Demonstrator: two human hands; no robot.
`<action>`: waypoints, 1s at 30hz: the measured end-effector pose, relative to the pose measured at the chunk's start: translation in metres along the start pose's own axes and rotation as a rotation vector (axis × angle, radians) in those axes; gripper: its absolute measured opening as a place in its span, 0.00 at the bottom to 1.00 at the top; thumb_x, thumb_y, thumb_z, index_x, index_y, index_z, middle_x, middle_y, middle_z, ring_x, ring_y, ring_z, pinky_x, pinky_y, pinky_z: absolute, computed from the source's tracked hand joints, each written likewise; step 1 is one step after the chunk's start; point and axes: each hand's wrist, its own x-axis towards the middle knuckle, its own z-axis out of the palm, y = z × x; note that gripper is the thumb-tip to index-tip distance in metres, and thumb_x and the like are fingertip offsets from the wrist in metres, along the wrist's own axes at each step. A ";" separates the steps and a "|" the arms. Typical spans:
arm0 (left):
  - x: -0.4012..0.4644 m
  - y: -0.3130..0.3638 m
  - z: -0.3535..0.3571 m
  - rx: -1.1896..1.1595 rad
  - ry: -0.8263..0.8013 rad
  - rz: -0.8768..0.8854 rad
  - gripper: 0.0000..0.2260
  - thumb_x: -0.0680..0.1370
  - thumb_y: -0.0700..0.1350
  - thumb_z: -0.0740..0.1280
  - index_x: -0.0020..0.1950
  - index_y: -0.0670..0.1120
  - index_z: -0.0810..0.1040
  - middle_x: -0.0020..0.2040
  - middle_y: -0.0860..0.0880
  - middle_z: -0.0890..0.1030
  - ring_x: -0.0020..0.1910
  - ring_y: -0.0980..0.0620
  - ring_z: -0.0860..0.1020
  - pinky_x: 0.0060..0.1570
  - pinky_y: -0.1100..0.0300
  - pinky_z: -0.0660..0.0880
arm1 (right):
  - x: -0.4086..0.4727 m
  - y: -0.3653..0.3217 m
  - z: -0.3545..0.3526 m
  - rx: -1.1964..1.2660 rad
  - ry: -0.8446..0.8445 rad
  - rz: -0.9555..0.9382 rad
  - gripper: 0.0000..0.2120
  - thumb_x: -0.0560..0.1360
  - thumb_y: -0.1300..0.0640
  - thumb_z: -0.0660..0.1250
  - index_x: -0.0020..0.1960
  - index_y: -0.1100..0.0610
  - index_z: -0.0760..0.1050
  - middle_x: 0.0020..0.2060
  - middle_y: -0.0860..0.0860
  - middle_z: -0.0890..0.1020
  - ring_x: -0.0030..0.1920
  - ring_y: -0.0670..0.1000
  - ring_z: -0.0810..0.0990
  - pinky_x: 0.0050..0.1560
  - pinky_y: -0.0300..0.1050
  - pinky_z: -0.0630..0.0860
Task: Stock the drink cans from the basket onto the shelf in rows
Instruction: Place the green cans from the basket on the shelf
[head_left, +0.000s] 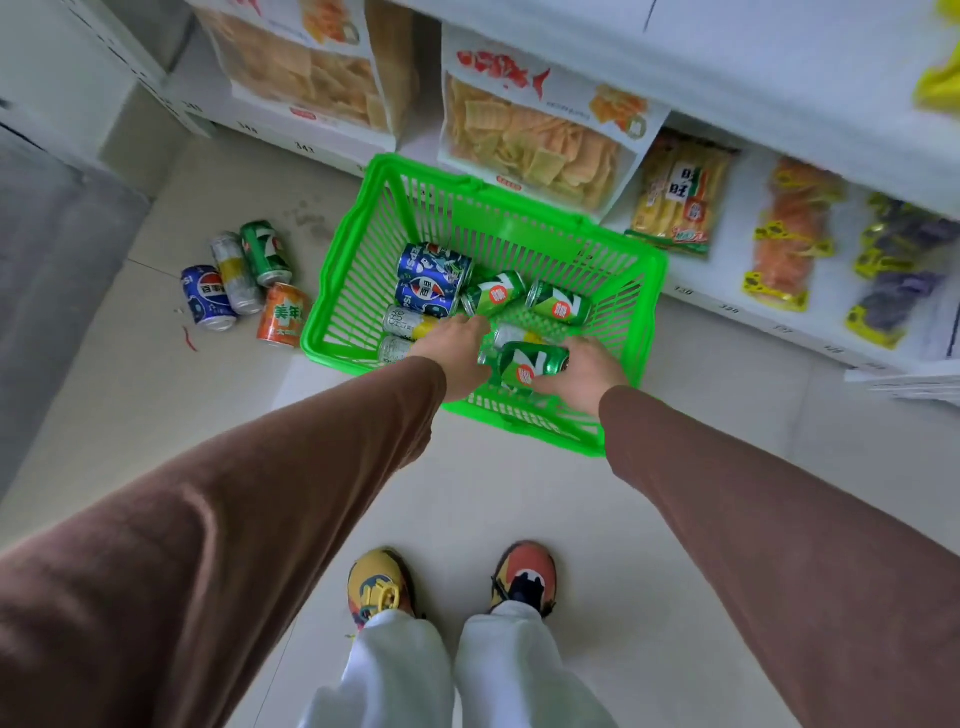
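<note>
Both hands reach down into the bright green slatted plastic basket (363, 249) standing on the pale tiled floor (519, 493) just in front of the low white shelf (753, 332). The right hand (584, 371) has its grip curled round a green aluminium drink can (530, 366) lying on its side near the basket's near wall. The left hand (457, 353) rests against the same can's left end, and its fingers are hidden, so I cannot tell whether its grip is closed on anything. The rest lie loose on the basket floor: two blue cola cans (428, 280), two more green cans (524, 301) and some silver-and-yellow cans (410, 322). The main risk, as I judge it, is slip: the can is smooth and round, so it could roll out of the fingers on the lift, fall back among the others and dent. A hasty lift could also catch the basket rim and tip or drag it. Four cans (239, 283) lying on the floor to the left, well apart from the shelf, could roll underfoot.
</note>
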 end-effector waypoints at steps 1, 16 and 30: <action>-0.013 0.009 -0.015 -0.008 0.012 -0.001 0.26 0.77 0.48 0.67 0.73 0.46 0.65 0.67 0.43 0.70 0.66 0.43 0.69 0.63 0.49 0.70 | -0.018 -0.010 -0.017 0.046 0.022 -0.014 0.37 0.71 0.42 0.76 0.72 0.58 0.70 0.65 0.57 0.74 0.63 0.58 0.76 0.57 0.47 0.73; -0.214 0.189 -0.338 -0.007 0.324 0.159 0.28 0.76 0.48 0.68 0.73 0.47 0.64 0.69 0.44 0.69 0.68 0.43 0.68 0.66 0.50 0.67 | -0.294 -0.143 -0.374 0.396 0.429 -0.327 0.27 0.68 0.45 0.78 0.61 0.41 0.68 0.54 0.52 0.73 0.54 0.52 0.75 0.51 0.44 0.68; -0.246 0.287 -0.526 -0.057 0.600 0.260 0.28 0.74 0.48 0.71 0.72 0.48 0.66 0.66 0.46 0.72 0.65 0.46 0.71 0.63 0.53 0.70 | -0.333 -0.208 -0.584 0.440 0.653 -0.514 0.28 0.67 0.46 0.79 0.61 0.43 0.68 0.58 0.49 0.77 0.58 0.51 0.76 0.56 0.47 0.74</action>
